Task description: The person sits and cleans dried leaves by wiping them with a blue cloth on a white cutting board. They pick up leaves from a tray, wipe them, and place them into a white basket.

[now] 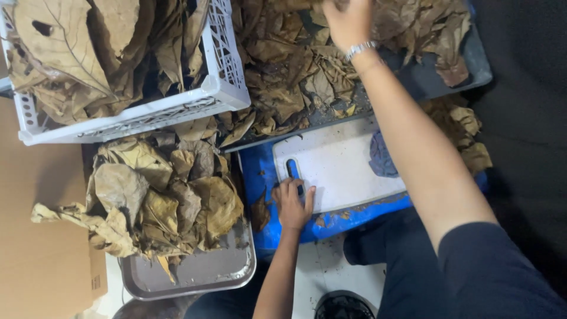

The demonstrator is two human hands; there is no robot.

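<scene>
My left hand [293,204] rests on the near left corner of a white cutting board [339,159], fingers spread by its handle slot, holding nothing. The board lies on a blue surface [266,177], with a small dark blue cloth [383,158] on its right side. My right hand [348,20], with a silver bracelet at the wrist, reaches far up into a heap of dry brown leaves [295,65] on a dark tray [472,59]. Its fingers are buried among the leaves, so its grip is hidden.
A white plastic crate [224,88] full of large dry leaves stands at the upper left. Below it a grey metal tray [201,274] holds another pile of crumpled leaves [159,198]. Brown cardboard [35,248] lies at the left. Loose leaves [466,130] lie at the right.
</scene>
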